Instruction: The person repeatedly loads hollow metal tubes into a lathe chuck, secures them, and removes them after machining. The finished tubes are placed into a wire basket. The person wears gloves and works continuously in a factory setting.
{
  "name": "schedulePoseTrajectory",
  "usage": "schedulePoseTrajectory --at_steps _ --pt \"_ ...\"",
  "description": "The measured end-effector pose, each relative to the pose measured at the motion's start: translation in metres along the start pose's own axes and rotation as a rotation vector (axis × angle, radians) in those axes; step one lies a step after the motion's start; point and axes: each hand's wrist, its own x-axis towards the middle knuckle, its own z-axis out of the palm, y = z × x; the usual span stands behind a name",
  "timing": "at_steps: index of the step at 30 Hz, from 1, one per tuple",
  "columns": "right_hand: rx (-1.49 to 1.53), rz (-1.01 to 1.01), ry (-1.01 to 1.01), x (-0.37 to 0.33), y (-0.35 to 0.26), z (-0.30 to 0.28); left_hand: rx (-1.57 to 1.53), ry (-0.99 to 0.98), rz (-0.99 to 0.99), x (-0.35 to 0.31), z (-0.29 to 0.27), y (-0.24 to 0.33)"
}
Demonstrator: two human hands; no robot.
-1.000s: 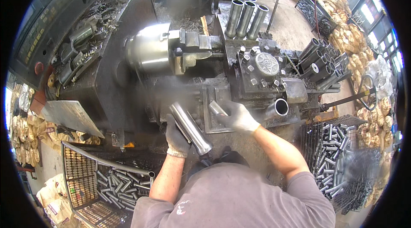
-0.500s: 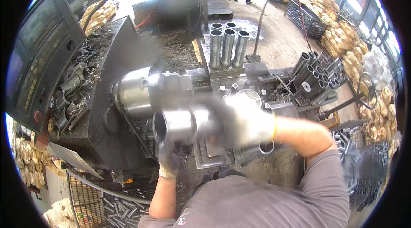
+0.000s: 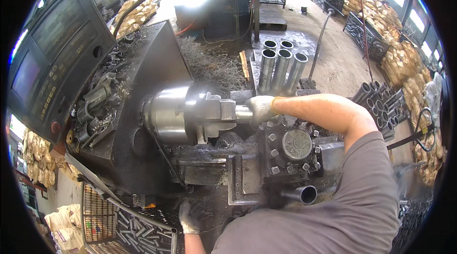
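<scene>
My right hand (image 3: 261, 109), in a white work glove, is closed round a short length of bright metal tube (image 3: 244, 114). The tube's left end sits between the jaws of a large lathe chuck (image 3: 173, 115). Low in front of the machine, my left hand (image 3: 190, 217), in a grey-stained glove, hangs with its fingers loosely apart and nothing in them. Just right of the chuck, below my right forearm, stands the bolted tool turret (image 3: 296, 145). A tube with a dark open end (image 3: 307, 195) points toward me beneath it.
Several upright tubes (image 3: 282, 68) stand behind the turret, and more lean in a stack (image 3: 379, 106) at the right. Left are a control panel (image 3: 43, 75) and a ledge of metal scraps (image 3: 97, 101). A wire basket (image 3: 100, 211) and small tubes (image 3: 140, 230) lie low left.
Both hands held a metal tube in front of the chuck; now my right hand has it at the jaws. My left hand has let go and dropped toward me. The view has shifted.
</scene>
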Motion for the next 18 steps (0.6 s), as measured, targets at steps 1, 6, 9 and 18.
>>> schedulePoseTrajectory --at_steps 1,6,9,18 --pt "-0.083 0.055 -0.028 0.001 -0.01 0.002 0.001 0.025 0.008 -0.001 -0.006 0.001" --pt "0.072 -0.089 -0.02 -0.003 -0.008 -0.022 -0.01 0.206 0.123 0.018 -0.023 0.024" --pt "0.033 0.161 -0.329 -0.008 0.014 -0.027 -0.126 0.397 0.265 0.036 -0.061 0.033" --pt "0.41 0.098 -0.044 0.017 -0.022 -0.004 -0.491 0.27 0.113 0.036 -0.114 0.094"
